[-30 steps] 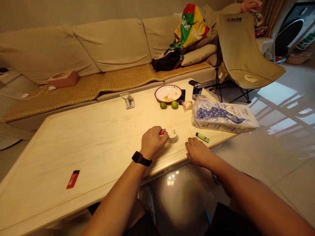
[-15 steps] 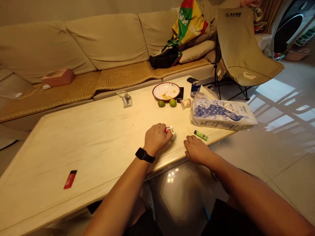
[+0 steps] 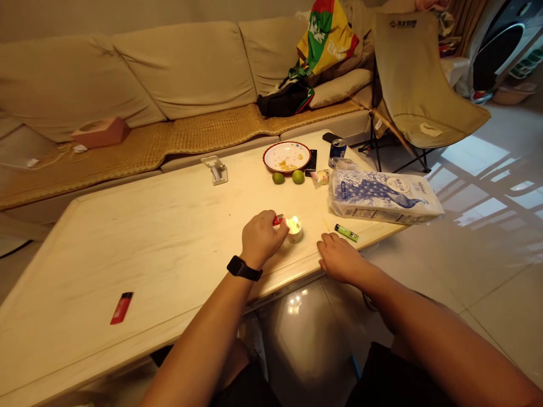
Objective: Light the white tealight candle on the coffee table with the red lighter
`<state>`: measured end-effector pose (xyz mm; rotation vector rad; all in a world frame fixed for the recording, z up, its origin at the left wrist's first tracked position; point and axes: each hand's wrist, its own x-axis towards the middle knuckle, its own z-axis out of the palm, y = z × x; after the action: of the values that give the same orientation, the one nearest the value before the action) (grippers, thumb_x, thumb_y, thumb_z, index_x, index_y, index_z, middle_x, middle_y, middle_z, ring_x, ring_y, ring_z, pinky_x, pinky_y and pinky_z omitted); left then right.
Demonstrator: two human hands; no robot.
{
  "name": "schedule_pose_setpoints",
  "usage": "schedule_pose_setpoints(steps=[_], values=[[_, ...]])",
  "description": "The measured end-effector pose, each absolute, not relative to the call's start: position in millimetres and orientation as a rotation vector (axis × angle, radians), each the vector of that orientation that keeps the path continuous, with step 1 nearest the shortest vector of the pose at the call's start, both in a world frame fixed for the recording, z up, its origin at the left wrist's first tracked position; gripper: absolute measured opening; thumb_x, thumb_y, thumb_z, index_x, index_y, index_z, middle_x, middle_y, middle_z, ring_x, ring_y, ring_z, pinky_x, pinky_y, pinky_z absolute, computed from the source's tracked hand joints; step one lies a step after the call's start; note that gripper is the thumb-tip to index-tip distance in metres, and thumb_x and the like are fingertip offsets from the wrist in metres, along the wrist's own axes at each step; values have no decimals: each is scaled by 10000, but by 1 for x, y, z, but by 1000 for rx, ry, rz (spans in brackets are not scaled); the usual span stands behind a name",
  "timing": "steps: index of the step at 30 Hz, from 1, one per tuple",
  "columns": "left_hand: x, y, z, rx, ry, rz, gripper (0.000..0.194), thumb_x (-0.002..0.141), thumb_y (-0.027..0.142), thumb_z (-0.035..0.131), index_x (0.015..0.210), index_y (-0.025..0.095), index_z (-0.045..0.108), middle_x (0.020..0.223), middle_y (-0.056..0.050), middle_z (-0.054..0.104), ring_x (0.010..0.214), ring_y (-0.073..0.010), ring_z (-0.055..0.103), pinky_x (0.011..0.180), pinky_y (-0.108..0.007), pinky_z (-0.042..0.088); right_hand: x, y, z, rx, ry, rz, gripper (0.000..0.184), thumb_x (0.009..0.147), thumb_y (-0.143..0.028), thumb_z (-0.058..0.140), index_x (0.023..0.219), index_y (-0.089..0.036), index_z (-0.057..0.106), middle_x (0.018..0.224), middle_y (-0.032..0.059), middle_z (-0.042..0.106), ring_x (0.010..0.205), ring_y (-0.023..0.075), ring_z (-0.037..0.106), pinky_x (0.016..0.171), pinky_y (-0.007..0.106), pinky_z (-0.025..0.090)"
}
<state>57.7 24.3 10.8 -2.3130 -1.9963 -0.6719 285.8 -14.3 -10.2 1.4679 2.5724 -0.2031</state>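
Observation:
My left hand (image 3: 263, 238), with a black watch on its wrist, is shut on a red lighter (image 3: 278, 220). The lighter's tip is held beside a small white candle (image 3: 295, 233), which burns with a bright yellow flame. My right hand (image 3: 339, 260) rests flat and empty on the table's front edge. Nearest to it lie a green lighter (image 3: 347, 233) and a thin yellow stick (image 3: 326, 225). A second red lighter (image 3: 121, 308) lies alone on the pale stone tabletop (image 3: 169, 254) at the left.
Toward the back of the table are a plate with food scraps (image 3: 287, 156), two limes (image 3: 288, 177), a blue drink can (image 3: 337, 152), a metal stand (image 3: 215, 170) and a large peacock-printed package (image 3: 384, 198). A beige sofa and folding chair stand beyond it.
The candle has gone from unlit to burning. My left hand has drawn slightly left, with the red lighter still in it. My right hand has not moved.

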Motion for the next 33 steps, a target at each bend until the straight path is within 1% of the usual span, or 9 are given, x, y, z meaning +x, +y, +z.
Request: schedule_pose_setpoints(steps=[3, 9, 13, 25, 33], values=[[40, 23, 9, -2237, -2065, -775, 309, 963, 461, 443, 774, 223, 497, 778, -43, 616, 743, -199, 556, 651, -322, 345, 287, -14, -12, 1465, 2582, -193, 354, 905, -294, 605, 1195, -93, 633, 1248, 211, 591, 1194, 336, 492, 1001, 398, 407], [7, 16, 4, -2184, -2157, -804, 330, 950, 488, 434, 736, 239, 402, 733, -30, 566, 696, -196, 513, 615, -320, 305, 287, -14, -13, 1463, 2576, -196, 339, 911, -297, 600, 1184, -100, 631, 1235, 209, 588, 1189, 332, 492, 994, 399, 408], [-7, 12, 2, -2176, -2170, -796, 335, 946, 502, 428, 738, 240, 403, 736, -30, 571, 692, -197, 511, 613, -320, 302, 286, -14, -13, 1479, 2566, -188, 337, 911, -291, 594, 1185, -100, 634, 1234, 207, 589, 1182, 334, 496, 976, 400, 423], [-23, 7, 0, -2147, -2192, -729, 368, 959, 529, 401, 728, 242, 399, 722, -28, 561, 682, -196, 506, 613, -321, 300, 285, -14, -12, 1479, 2547, -222, 339, 920, -302, 590, 1201, -115, 621, 1262, 205, 574, 1207, 322, 482, 1008, 392, 397], [-23, 8, -2, -2162, -2203, -697, 361, 963, 522, 416, 739, 239, 435, 741, -35, 603, 698, -196, 535, 619, -314, 314, 286, -13, -12, 1488, 2556, -241, 353, 911, -299, 591, 1209, -111, 621, 1266, 210, 576, 1205, 332, 477, 1014, 414, 401]])
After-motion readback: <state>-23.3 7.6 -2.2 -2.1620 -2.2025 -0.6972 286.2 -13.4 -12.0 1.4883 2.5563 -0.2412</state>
